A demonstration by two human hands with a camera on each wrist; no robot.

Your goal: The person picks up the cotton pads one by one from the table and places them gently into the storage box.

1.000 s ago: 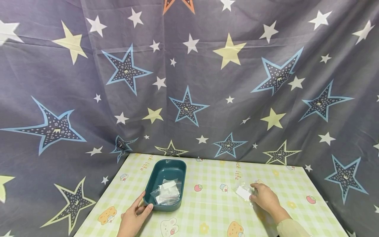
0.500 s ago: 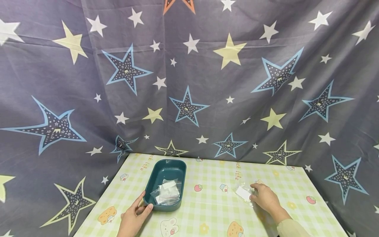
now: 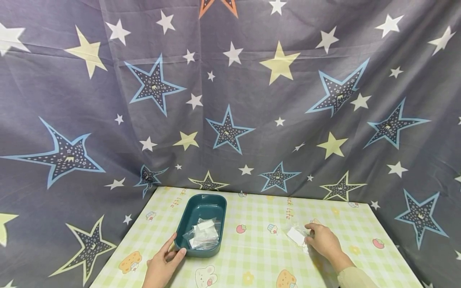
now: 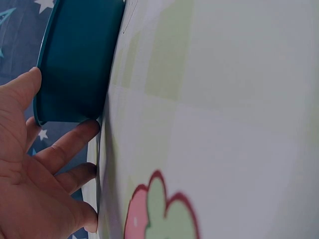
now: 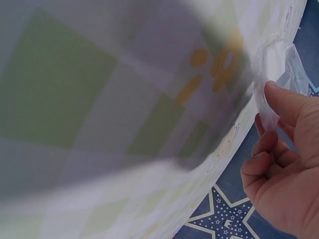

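Note:
My left hand (image 3: 163, 262) rests at the near left corner of a dark teal box (image 3: 181, 216), its thumb and fingers spread and touching the outer walls. In the left wrist view, the thumb (image 4: 29, 84) lies along the box's wall (image 4: 75, 64). Several clear plastic bags with white contents (image 3: 206, 234) lie in the near half of the box. On the right side of the table, my right hand (image 3: 325, 243) pinches the edge of another clear plastic bag (image 3: 296, 236) holding a white piece. The right wrist view shows the thumb on this bag (image 5: 275, 62), other fingers partly behind it.
A green-and-white checked tablecloth (image 3: 248, 252) with cartoon prints covers the table. Behind and beside the table hangs a dark grey curtain (image 3: 245, 92) with stars. The box stands left of the table's middle, apart from the bag at the right.
My right hand and the plastic bag it pinches have shifted very slightly, and the bag's film lies a little differently. My left hand and the box stay in place.

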